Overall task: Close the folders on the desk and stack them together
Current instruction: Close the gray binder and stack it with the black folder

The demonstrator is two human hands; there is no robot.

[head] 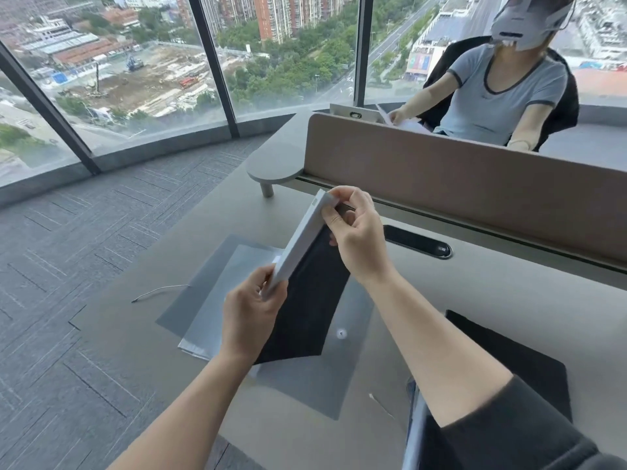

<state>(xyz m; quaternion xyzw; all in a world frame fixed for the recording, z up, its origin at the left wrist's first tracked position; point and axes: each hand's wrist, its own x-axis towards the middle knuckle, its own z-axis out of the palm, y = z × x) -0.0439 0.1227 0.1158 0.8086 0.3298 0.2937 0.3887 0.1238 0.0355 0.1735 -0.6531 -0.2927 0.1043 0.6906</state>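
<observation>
Both hands, left hand [251, 312] and right hand [356, 239], hold a dark folder [305, 300] above grey folders [217, 293] on the bench [475, 286].

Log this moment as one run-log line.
left hand: grips near end of grey-spined black folder | right hand: grips far end | folder: raised above flat grey folder | stack: not yet made

2 bare forearms; the right arm [451, 351] wears a dark grey sleeve [519, 432] pushed up near the elbow.
</observation>
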